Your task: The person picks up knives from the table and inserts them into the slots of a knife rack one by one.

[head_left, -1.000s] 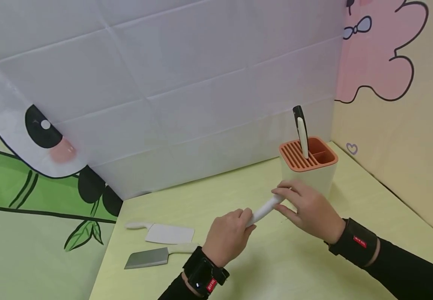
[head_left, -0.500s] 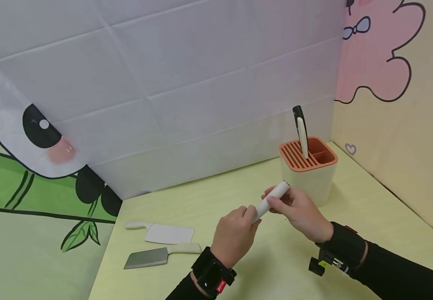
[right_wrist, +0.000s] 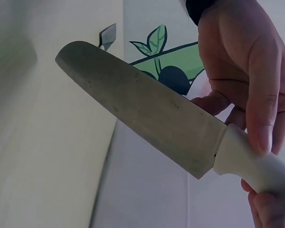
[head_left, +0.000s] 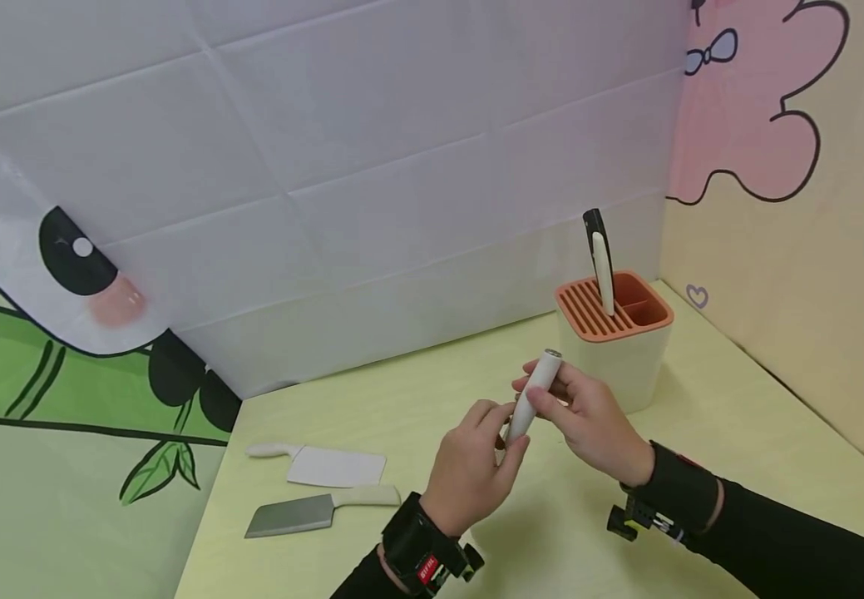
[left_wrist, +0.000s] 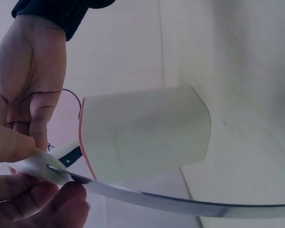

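Both hands hold a knife (head_left: 533, 398) with a white handle above the table. My left hand (head_left: 471, 466) pinches the handle near the blade end, and my right hand (head_left: 598, 426) grips it higher up, its thumb along the side. In the head view the handle tilts up to the right and the blade is hidden. Its broad, spotted steel blade (right_wrist: 142, 107) shows flat in the right wrist view and almost edge-on in the left wrist view. Beyond the right hand stands a cream knife block (head_left: 614, 366) with an orange slotted top.
One knife with a black-and-white handle (head_left: 600, 262) stands in the block's slots. Two cleavers lie at the table's left: a white-bladed one (head_left: 336, 466) and, nearer, a grey-bladed one (head_left: 293, 516). Printed cloth walls (head_left: 402, 191) close off the back and right.
The right hand has turned palm-up and slid down the handle, exposing its end. The handle has swung more upright. The left fingers have loosened slightly, the thumb now straighter.
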Demonstrator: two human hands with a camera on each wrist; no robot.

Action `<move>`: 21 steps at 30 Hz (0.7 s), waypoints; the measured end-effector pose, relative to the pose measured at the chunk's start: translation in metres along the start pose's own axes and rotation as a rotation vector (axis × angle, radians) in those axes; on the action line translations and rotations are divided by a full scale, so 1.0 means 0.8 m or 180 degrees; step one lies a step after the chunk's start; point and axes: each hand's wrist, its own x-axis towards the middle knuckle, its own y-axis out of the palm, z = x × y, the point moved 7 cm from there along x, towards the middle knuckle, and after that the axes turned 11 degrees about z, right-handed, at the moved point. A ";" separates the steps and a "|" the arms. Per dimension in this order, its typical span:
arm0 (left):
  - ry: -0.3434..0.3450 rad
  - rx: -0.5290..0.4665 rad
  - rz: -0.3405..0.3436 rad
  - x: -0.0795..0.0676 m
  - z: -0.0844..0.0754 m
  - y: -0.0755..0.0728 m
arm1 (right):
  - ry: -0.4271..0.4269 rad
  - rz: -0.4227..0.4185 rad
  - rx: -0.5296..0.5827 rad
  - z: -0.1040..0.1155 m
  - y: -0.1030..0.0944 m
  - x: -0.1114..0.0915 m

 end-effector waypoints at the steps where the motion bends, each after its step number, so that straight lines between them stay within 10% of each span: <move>1: 0.0002 -0.0072 0.0030 0.001 0.000 0.000 | -0.0023 -0.0005 -0.0051 0.002 0.000 0.000; 13: -0.0003 -0.0441 0.0190 0.004 0.004 0.012 | -0.0147 -0.0082 -0.0232 0.012 -0.002 -0.002; 21: 0.0058 -0.0528 -0.0081 0.012 -0.001 0.012 | -0.0111 -0.0173 -0.0488 0.017 -0.009 0.003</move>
